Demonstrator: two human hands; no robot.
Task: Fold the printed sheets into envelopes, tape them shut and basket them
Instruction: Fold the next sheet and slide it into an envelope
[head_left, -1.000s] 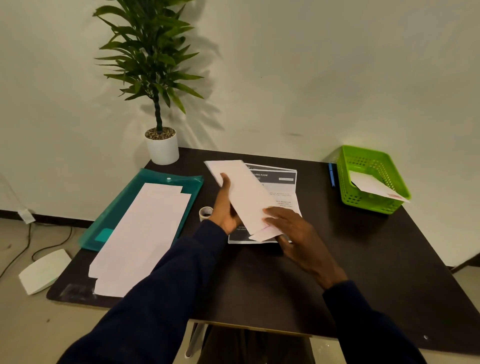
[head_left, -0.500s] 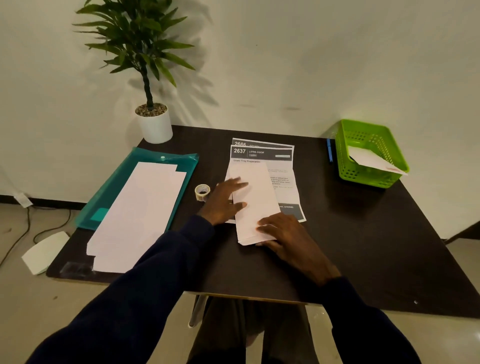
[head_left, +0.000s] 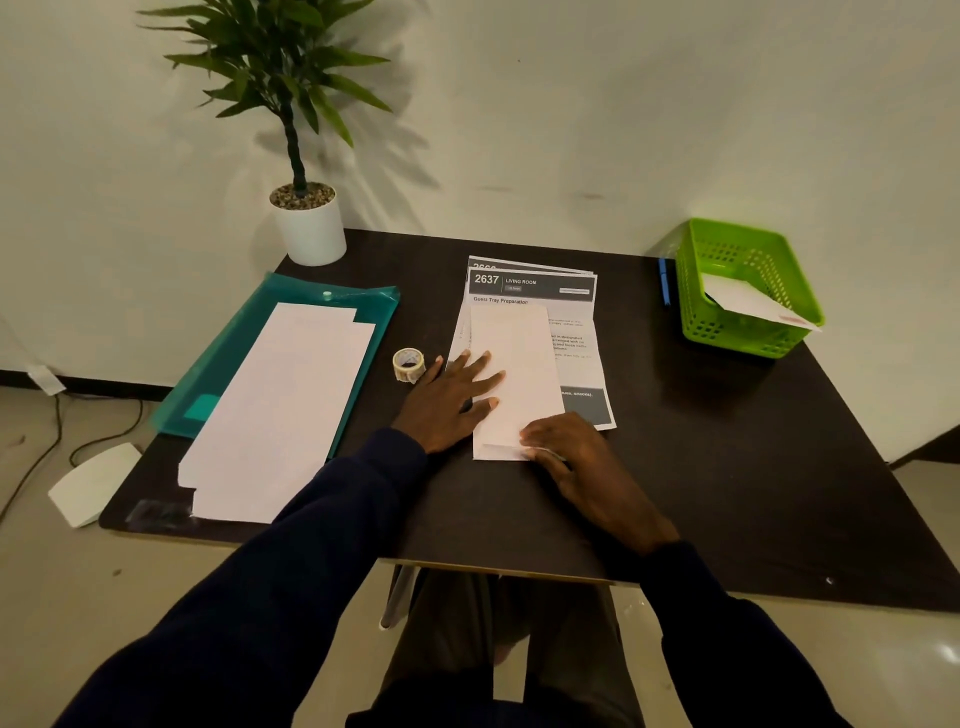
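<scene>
Folded sheet (head_left: 519, 364) under left hand (head_left: 447, 400), flat, released; right hand (head_left: 566, 452) covers near corner, grip unclear.

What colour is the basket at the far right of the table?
Bright green, with perforated walls; the basket shows in the head view, one white envelope inside.

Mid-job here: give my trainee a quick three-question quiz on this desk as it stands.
1. True or false: the tape roll lies on top of the folded sheet.
2. The green basket holds: A) nothing; B) a white envelope; C) scissors.
3. Which lies nearer the tape roll, the left hand or the right hand?
Key: 1 false; 2 B; 3 left hand.
</scene>
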